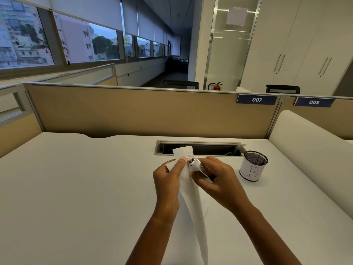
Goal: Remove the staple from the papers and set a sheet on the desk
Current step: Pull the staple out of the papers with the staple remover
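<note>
White stapled papers (193, 211) hang almost edge-on above the white desk (76, 188), with their top corner curled up at the far end. My left hand (168, 180) pinches that top corner between thumb and fingers. My right hand (219, 180) grips a small metal stapler (196, 166) whose silver tip presses against the papers' corner just beside my left thumb. The staple itself is too small to see.
A black mesh pen cup (253, 165) wrapped in paper marked "B" stands to the right of my hands. Behind them is an open cable slot (200, 148) in the desk. A tan partition (143, 111) closes the far edge, and a white divider (305, 142) rises at right.
</note>
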A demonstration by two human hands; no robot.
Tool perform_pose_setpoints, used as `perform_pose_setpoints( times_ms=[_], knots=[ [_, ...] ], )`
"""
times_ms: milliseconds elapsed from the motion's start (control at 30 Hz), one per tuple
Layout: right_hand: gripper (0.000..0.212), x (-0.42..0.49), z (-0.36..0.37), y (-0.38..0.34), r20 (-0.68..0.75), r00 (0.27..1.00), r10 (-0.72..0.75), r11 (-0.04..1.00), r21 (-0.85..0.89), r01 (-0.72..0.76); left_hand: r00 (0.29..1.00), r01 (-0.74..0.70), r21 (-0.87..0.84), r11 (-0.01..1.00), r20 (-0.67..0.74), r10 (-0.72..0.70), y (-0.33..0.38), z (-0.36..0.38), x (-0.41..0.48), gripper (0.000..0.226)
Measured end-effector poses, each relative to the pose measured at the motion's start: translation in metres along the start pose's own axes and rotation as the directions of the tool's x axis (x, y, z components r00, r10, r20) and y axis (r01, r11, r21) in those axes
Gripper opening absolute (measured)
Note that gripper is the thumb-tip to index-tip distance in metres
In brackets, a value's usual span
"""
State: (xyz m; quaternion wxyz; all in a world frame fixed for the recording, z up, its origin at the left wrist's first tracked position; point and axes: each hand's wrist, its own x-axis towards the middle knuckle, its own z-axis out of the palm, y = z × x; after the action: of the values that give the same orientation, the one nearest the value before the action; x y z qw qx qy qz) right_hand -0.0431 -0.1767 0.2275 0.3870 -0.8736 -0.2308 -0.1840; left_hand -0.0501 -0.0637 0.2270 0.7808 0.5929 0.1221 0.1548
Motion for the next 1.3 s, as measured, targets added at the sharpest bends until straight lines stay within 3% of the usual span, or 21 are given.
perform_pose_setpoints(
  times_ms=[167, 267, 333, 500, 600, 667, 767, 867, 967, 1100, 1167, 1233, 1300],
  knots=[
    [0.039, 0.001, 0.0, -0.003, -0.006, 0.99, 0.143, 0.969, 0.205, -0.139, 1.0, 0.003, -0.04, 0.999, 0.005, -0.002, 0.003, 0.002, 0.001, 0.002],
    [0.102, 0.0, 0.003, -0.006, 0.03, 0.986, 0.163, 0.982, 0.096, -0.165, 0.999, -0.027, -0.024, 0.999, -0.032, 0.026, 0.005, 0.005, 0.001, 0.006],
    [0.121, 0.0, 0.001, -0.008, 0.089, 0.983, 0.158, 0.987, -0.02, -0.157, 0.999, -0.034, -0.007, 0.999, -0.042, 0.033, 0.006, 0.006, 0.002, 0.012],
    [0.103, -0.002, -0.006, -0.016, 0.218, 0.967, 0.13, 0.984, -0.147, -0.099, 0.998, -0.059, -0.012, 0.998, -0.032, 0.058, 0.004, 0.008, 0.01, 0.005],
    [0.065, -0.001, -0.008, -0.016, 0.145, 0.982, 0.123, 0.982, -0.159, -0.1, 0.999, -0.04, -0.076, 0.996, 0.012, 0.041, 0.004, 0.009, 0.014, 0.002],
    [0.039, 0.003, -0.013, -0.016, 0.08, 0.988, 0.132, 0.984, -0.131, -0.121, 0.996, -0.027, -0.124, 0.992, 0.083, 0.037, 0.005, 0.01, 0.016, 0.013],
    [0.017, 0.008, -0.023, -0.011, 0.057, 0.991, 0.124, 0.992, -0.031, -0.122, 0.977, -0.079, -0.103, 0.991, 0.187, 0.098, 0.007, 0.008, 0.021, 0.025],
    [0.011, 0.015, -0.037, -0.004, 0.091, 0.988, 0.124, 0.986, 0.1, -0.133, 0.947, -0.241, 0.042, 0.97, 0.231, 0.226, 0.007, 0.0, 0.033, 0.014],
    [0.024, 0.02, -0.048, 0.005, 0.182, 0.977, 0.109, 0.968, 0.204, -0.146, 0.905, -0.33, 0.188, 0.925, 0.343, 0.253, 0.006, -0.005, 0.046, 0.041],
    [0.023, 0.027, -0.058, 0.012, 0.261, 0.96, 0.097, 0.937, 0.302, -0.176, 0.859, -0.295, 0.142, 0.945, 0.473, 0.196, 0.016, -0.008, 0.051, 0.013],
    [0.011, 0.029, -0.06, 0.014, 0.218, 0.965, 0.148, 0.927, 0.308, -0.212, 0.858, -0.274, 0.117, 0.955, 0.477, 0.188, 0.017, -0.012, 0.055, 0.007],
    [0.024, 0.031, -0.062, 0.024, 0.111, 0.957, 0.269, 0.898, 0.329, -0.291, 0.877, -0.26, 0.107, 0.96, 0.443, 0.188, 0.015, -0.015, 0.057, 0.008],
    [0.035, 0.032, -0.063, 0.043, 0.023, 0.899, 0.437, 0.827, 0.381, -0.412, 0.91, -0.249, 0.105, 0.963, 0.366, 0.195, 0.011, -0.018, 0.058, 0.009]
  ],
)
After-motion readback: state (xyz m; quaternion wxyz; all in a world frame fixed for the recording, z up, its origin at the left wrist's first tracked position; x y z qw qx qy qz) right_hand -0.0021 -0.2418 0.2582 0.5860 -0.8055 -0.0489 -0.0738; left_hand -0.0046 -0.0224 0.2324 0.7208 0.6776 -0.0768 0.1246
